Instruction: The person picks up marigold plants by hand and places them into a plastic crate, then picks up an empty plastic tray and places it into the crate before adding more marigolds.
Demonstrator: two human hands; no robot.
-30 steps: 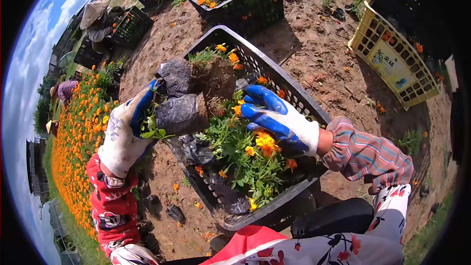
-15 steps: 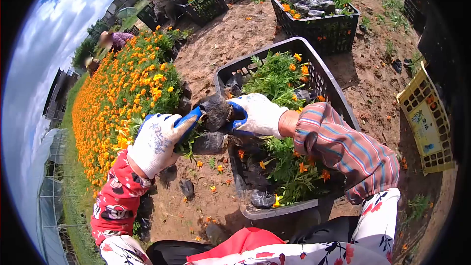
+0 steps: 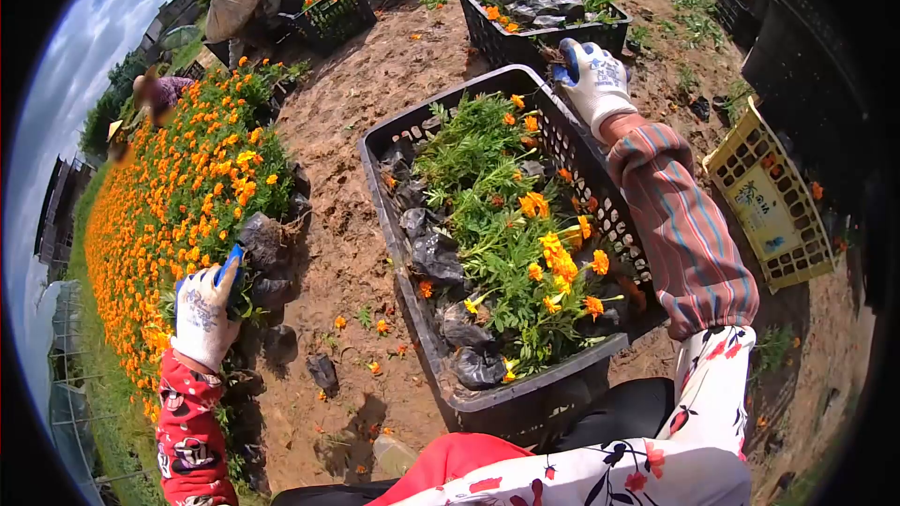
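My left hand (image 3: 206,314), in a white and blue work glove, is at the edge of the marigold bed. Its thumb and fingers close on a bagged marigold (image 3: 259,242), whose dark pot bag sticks out to the right; the foliage side is partly hidden by the glove. My right hand (image 3: 597,84), gloved alike, is raised beyond the far right rim of the near black crate (image 3: 427,356), beside another crate. Its fingers are curled but apart from the thumb, and nothing shows in them. Inside the near crate lie several bagged marigolds (image 3: 506,253) with orange blooms.
A second black crate (image 3: 600,33) of plants stands behind. A yellow crate (image 3: 773,197) leans at right. The marigold bed (image 3: 178,215) runs along the left. Loose black bags (image 3: 322,372) lie on the soil. A person in a straw hat (image 3: 234,7) works beyond.
Both hands were together over the crate's left edge with a bagged plant. They have parted: left to the bed, right up and away. Bright yellow-orange blooms now show in the crate.
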